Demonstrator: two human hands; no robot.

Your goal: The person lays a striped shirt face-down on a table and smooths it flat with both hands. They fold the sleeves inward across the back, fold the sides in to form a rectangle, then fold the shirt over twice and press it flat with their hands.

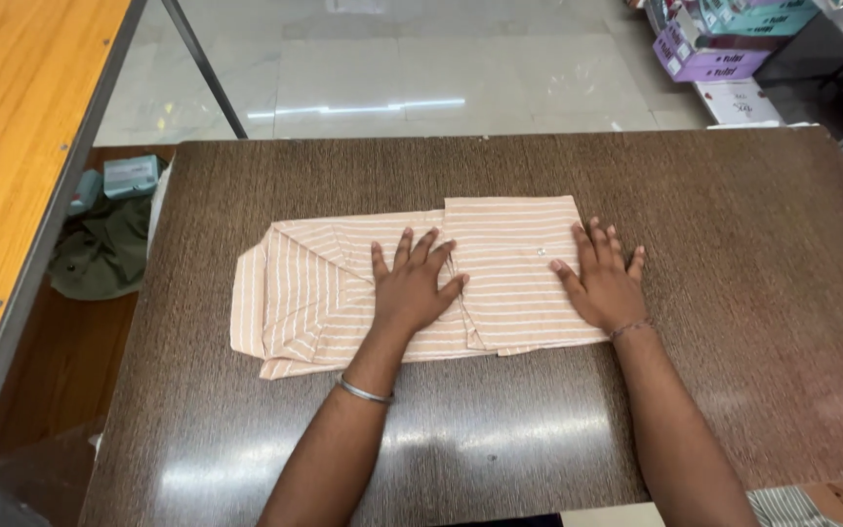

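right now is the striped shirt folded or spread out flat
Folded. The striped shirt lies as a compact layered rectangle on the table, both hands pressing it flat.

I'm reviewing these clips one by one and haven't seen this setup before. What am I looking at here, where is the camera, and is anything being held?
There is no machine: a person works with bare hands, filmed by a camera worn on the head, looking down. On the dark brown table lies a folded peach shirt with white stripes. The left hand and the right hand both press flat on it, fingers spread; nothing is gripped. A metal bangle sits on the left wrist. Purple boxes stand on the floor beyond.
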